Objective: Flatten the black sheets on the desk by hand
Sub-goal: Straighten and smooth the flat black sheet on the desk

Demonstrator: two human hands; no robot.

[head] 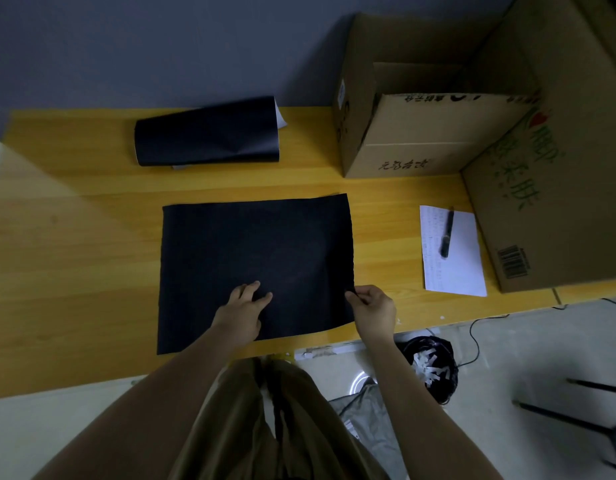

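The sheet (pixel 256 271) lies at the desk's (pixel 74 237) front edge, thin and limp. Left hand (pixel 242 313) presses it flat, fingers spread; right hand (pixel 374 310) pinches its right edge, the best hold.

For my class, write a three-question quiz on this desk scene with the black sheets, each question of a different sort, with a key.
1. True or false: the black sheet at the back of the desk lies fully flat.
2. Multiple choice: what lies on the white paper? A) scissors B) a black pen C) a ruler
3. Short answer: which hand pinches the flat sheet's edge, and which edge?

Key
1. False: the curled black sheet is rolled, its white underside showing.
2. B: the black pen.
3. The right hand pinches the right edge of the flat black sheet, near its front corner; the left hand presses flat on the sheet.
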